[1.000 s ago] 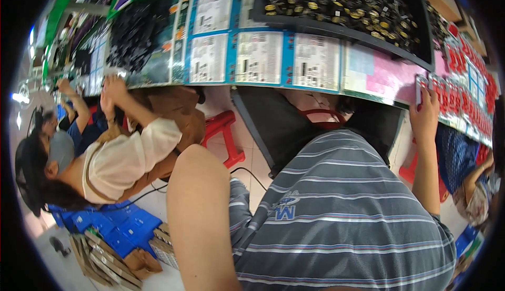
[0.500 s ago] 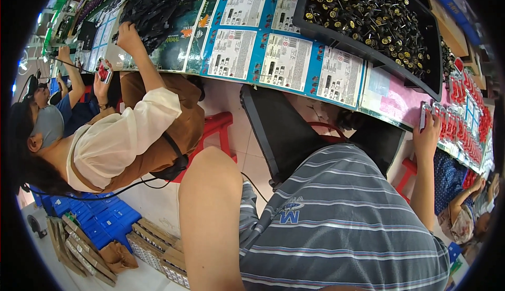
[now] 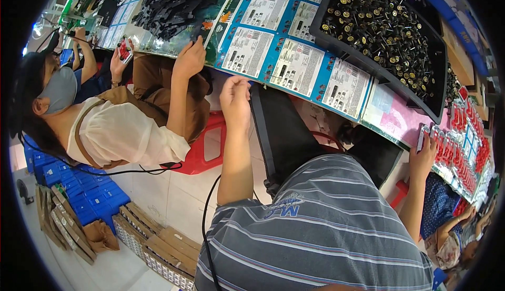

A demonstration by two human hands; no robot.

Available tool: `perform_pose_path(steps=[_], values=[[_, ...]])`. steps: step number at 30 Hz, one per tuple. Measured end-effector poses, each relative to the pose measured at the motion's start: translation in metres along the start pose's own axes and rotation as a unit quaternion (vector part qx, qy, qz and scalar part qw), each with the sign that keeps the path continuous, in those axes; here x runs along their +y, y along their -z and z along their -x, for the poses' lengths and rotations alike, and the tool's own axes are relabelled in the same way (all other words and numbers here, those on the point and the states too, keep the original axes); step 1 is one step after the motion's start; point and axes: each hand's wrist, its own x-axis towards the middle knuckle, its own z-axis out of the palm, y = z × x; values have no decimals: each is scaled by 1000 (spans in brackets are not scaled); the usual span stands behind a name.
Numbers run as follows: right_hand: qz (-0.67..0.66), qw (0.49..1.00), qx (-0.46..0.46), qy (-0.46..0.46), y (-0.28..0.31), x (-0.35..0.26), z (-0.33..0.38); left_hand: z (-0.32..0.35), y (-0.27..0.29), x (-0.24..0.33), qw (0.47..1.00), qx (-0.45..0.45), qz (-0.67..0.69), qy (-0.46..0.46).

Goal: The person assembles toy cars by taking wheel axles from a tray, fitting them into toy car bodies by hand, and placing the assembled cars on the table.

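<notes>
Blue-and-white printed sheets (image 3: 294, 64) at the tabletop (image 3: 392, 113) edge, mid-frame, are now met by the left hand (image 3: 235, 99), raised since a moment ago, its grip curled, contents untellable, while red parts (image 3: 457, 149) at right are touched by the right hand (image 3: 423, 157), grip likewise unclear.

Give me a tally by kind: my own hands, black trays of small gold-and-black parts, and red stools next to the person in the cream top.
Own hands: 2 (left hand, right hand)
Black tray of parts: 1
Red stool: 1
Total: 4
</notes>
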Motion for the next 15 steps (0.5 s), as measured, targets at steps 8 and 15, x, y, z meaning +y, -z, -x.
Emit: perform_pose_path(steps=[8,15], values=[[-17,1000,2,4,2,-2,-1,-49,16,63,986,60,-27,-152],[-22,999,6,32,2,0,-3,-249,117,129,943,309,54,-113]])
